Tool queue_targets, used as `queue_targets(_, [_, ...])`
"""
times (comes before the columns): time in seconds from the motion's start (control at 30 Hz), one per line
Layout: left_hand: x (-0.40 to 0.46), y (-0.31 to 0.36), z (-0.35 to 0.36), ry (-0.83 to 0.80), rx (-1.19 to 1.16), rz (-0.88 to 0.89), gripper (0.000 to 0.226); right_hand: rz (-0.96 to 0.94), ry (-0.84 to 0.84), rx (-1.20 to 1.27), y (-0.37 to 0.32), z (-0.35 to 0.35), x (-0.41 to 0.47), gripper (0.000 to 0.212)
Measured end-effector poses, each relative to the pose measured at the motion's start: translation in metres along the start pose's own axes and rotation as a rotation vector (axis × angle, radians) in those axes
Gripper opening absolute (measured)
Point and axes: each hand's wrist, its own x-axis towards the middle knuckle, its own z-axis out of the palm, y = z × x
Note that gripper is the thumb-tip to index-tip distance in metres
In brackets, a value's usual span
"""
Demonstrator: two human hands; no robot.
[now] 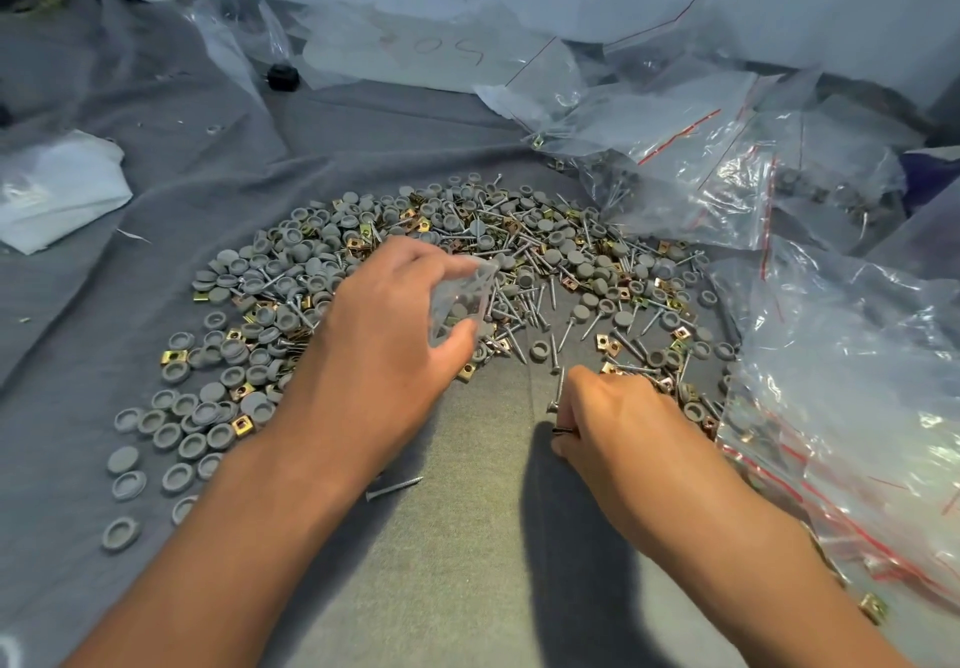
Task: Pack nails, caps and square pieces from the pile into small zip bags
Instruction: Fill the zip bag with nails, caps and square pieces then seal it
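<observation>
A wide pile (519, 252) of grey round caps, silver nails and brass square pieces lies spread in an arc on the grey cloth. My left hand (384, 335) hovers over the pile's middle and pinches a small clear zip bag (462, 298) between thumb and fingers. My right hand (608, 418) rests low on the cloth at the pile's near right edge, fingers curled round several nails (558, 397) whose tips stick out to the left.
Heaps of clear zip bags with red strips (831, 381) lie along the right side and at the back right (701, 179). A white cloth (57, 189) sits at the left. One loose nail (395, 488) lies on the grey cloth (457, 563) between my forearms.
</observation>
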Motion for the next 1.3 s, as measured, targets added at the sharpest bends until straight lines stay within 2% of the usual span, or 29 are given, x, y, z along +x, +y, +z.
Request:
queue_targets(0.1, [0.0,0.001,0.0,-0.003,0.004,0.003,0.047,0.044,-0.038,0.061,0.007,-0.003,0.008,0.015])
queue_targets(0.2, [0.0,0.0,-0.001,0.0,0.002,0.007,0.047,0.15,0.056,0.18,0.026,-0.014,0.027,0.02])
queue_targets(0.27, [-0.001,0.001,0.0,0.0,0.0,0.008,0.047,0.121,0.115,0.194,0.034,-0.016,0.036,0.021])
queue_targets(0.43, [-0.001,0.002,0.001,-0.008,-0.007,0.015,0.045,0.051,0.051,0.168,0.031,-0.003,0.04,0.021])
queue_targets(0.6, [-0.001,0.002,0.006,-0.026,0.0,0.018,0.045,-0.015,0.076,0.131,0.03,0.002,0.035,0.027])
queue_targets(0.73, [-0.001,0.001,0.008,-0.027,0.01,0.024,0.045,0.027,0.062,0.134,0.033,0.003,0.037,0.027])
queue_targets(0.8, [0.0,0.0,0.009,-0.027,0.011,0.025,0.045,0.096,0.13,0.412,0.031,-0.004,0.04,0.025])
queue_targets(0.87, [0.0,-0.002,0.009,-0.025,0.006,0.027,0.044,0.175,0.163,1.08,0.025,-0.013,0.047,0.024])
queue_targets(0.93, [0.001,-0.002,0.009,-0.024,-0.001,0.027,0.045,0.229,-0.053,1.766,0.017,-0.021,0.051,0.021])
queue_targets(1.0, [0.001,-0.003,0.008,-0.028,0.004,0.023,0.045,0.31,-0.286,2.12,0.006,-0.026,0.051,0.023])
queue_targets(1.07, [0.001,-0.004,0.008,-0.027,0.004,0.026,0.044,0.353,-0.346,2.231,-0.001,-0.027,0.053,0.028])
queue_targets(1.2, [0.003,-0.003,0.009,-0.012,0.009,0.024,0.045,0.358,-0.344,2.255,-0.011,-0.035,0.054,0.031])
queue_targets(1.3, [0.003,-0.002,0.01,-0.018,0.006,0.015,0.048,0.324,-0.424,2.314,-0.014,-0.044,0.047,0.045])
